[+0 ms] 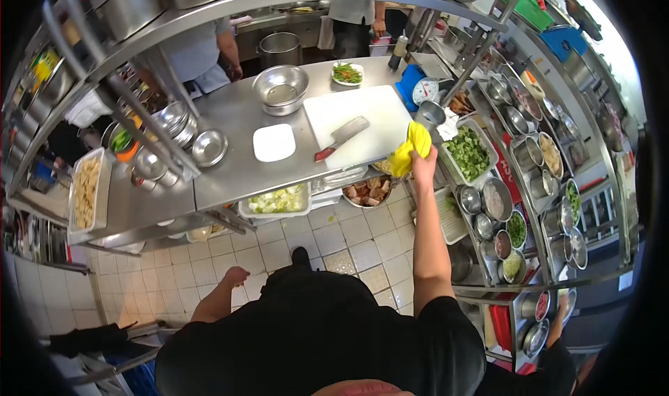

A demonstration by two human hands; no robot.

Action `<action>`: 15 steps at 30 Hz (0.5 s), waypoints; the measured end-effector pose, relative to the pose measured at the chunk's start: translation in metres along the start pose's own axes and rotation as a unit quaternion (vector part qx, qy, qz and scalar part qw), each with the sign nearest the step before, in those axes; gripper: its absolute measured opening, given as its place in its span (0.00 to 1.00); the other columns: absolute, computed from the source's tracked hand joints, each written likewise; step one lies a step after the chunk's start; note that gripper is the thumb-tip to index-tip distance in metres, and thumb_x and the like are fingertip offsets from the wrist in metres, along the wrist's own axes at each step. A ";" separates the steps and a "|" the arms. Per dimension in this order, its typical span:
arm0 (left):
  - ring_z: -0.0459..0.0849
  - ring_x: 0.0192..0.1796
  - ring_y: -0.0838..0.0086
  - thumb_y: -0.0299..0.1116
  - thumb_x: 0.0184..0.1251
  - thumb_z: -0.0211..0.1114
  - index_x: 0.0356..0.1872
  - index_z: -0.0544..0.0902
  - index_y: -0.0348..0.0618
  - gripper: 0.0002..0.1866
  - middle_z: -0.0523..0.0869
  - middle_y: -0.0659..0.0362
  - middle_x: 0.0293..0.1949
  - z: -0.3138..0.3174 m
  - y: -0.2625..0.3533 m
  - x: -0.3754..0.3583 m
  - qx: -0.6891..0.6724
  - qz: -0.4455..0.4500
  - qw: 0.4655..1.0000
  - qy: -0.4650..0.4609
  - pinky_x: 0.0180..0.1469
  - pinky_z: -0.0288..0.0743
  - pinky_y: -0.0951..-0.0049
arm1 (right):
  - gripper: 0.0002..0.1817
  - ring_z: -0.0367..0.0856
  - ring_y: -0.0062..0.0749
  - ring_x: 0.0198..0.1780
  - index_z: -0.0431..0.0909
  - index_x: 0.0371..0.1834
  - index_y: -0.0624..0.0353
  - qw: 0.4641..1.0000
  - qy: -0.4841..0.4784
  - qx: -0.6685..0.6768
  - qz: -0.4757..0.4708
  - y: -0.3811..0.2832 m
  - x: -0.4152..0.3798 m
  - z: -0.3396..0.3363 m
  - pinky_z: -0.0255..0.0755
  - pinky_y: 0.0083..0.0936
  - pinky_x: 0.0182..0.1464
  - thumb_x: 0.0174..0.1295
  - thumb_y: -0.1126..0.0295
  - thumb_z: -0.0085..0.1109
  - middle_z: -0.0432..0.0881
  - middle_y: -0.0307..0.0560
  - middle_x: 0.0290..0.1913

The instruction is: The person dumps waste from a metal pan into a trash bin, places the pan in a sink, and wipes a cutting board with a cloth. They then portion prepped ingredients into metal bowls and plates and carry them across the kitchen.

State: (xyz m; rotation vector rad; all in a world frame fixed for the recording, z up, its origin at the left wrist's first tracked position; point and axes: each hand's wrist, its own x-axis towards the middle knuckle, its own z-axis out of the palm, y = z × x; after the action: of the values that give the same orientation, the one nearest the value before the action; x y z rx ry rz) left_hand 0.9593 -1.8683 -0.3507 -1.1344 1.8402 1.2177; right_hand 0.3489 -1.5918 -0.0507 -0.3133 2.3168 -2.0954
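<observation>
A: What do the right hand's [424, 165] fingers have?
B: They're closed around a crumpled bright-yellow cloth [414, 144], which hangs at the right edge of the rectangular white cutting board [385, 110], just beyond the fingertips.
A: And the left hand [237, 276]?
B: Low over the tiles, well apart from the counter. Nothing shows in it, but I can't tell how far open its fingers are.
A: What lies near the right fingers?
B: To their left, a broad-bladed steel knife with a red handle [348, 130]; to their right, a white rectangular tub of chopped greens [491, 159].
A: So, the step?
B: Handling the cloth, I'd judge. Moving it calls for clearance from that blade.
</observation>
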 end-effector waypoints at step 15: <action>0.85 0.26 0.67 0.46 0.56 0.63 0.39 0.84 0.34 0.22 0.86 0.50 0.29 0.000 0.238 0.070 -0.230 0.021 0.946 0.228 0.34 0.80 0.65 | 0.25 0.81 0.51 0.44 0.75 0.53 0.63 0.890 0.033 -0.399 -0.218 0.102 0.235 0.113 0.74 0.37 0.46 0.58 0.56 0.56 0.83 0.59 0.42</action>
State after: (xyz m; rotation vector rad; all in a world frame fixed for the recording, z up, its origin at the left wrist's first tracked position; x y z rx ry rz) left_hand 0.7143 -1.8436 -0.3219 -1.7640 1.9637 1.5619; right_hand 0.1191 -1.7290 -0.1324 -0.8303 3.2833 -1.1026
